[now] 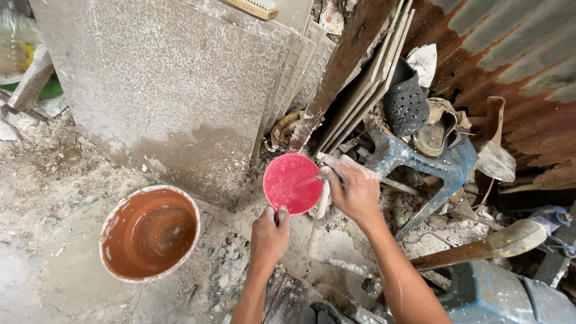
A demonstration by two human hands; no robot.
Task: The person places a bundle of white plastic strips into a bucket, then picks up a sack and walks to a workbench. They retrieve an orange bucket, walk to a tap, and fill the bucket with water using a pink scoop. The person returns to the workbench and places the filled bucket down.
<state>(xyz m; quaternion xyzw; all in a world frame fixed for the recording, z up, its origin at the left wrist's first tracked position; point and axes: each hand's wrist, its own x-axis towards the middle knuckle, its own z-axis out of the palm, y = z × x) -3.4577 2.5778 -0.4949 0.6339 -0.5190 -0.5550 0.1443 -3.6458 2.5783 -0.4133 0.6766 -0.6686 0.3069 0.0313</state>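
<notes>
Pink bowl [293, 183], small and round, is held above the dusty floor [54, 198], tipped so its inside faces me, just in front of the grey tile slabs [174, 90] leaning against the wall. My left hand [269, 235] grips its near rim from below, thumb and fingers [282, 214] pinched closed on the edge. My right hand [353, 187] is at the bowl's right rim, fingers curled closed around a thin tool [309, 180] whose tip lies inside the bowl; what kind of tool it is I cannot tell. Both hands carry pale dust or plaster. An orange bucket [150, 233] with a whitened rim stands on the floor to the left, well apart from the bowl, with cloudy liquid in it. A blue plastic stool [420, 159] lies overturned to the right, just behind my right hand, with a dark perforated sandal [405, 105] above it. Rusted corrugated sheet [510, 66] forms the backdrop on the right. A wooden-handled tool [480, 249] lies near my right forearm
</notes>
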